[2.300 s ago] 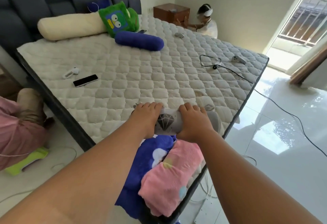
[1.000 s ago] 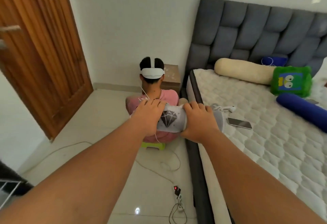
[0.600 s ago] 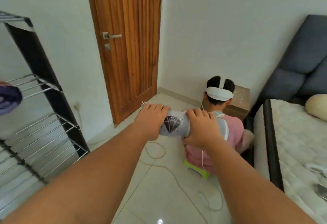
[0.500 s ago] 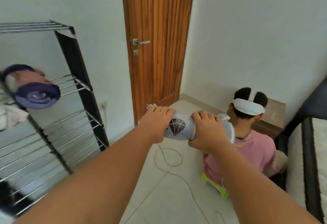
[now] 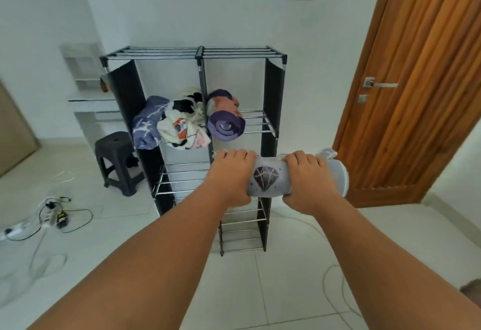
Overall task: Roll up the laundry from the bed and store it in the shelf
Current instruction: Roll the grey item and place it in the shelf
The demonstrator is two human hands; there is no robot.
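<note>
Now, step in hand: carrying one finished roll to the shelf point(image 5: 200, 54); this is my judgement from how things stand.
Roll: a pale grey rolled garment point(image 5: 268, 180) with a dark diamond print, held lying sideways in the air, in front of the right half of the shelf, below its upper filled level; it touches no rack.
Left hand: the left hand point(image 5: 231, 173) is closed over the left end of the roll, fingers wrapped on top.
Right hand: the right hand point(image 5: 304, 176) is closed around the right part; the right end of the roll sticks out past it, a little loose.
Shelf: black frame with wire racks, two columns, standing at the white wall, beside the wooden door point(image 5: 416, 82).
Already stored: on the upper rack, left compartment, a blue-violet roll point(image 5: 147, 123) and a white printed bundle point(image 5: 182, 129), touching each other, both hanging over the front edge; in the right compartment a purple and pink roll point(image 5: 225, 118) at the left edge of the rack, near the middle post.
Free places: the rest of the right upper rack and the lower racks look bare, as far as visible.
Progress: three pieces stored, a fourth rolled and not yet put down; the bed is not in view, so how much laundry is left I cannot tell.
Other things: a dark stool point(image 5: 117, 157) left of the shelf; cables point(image 5: 57, 219) on the floor.
</note>
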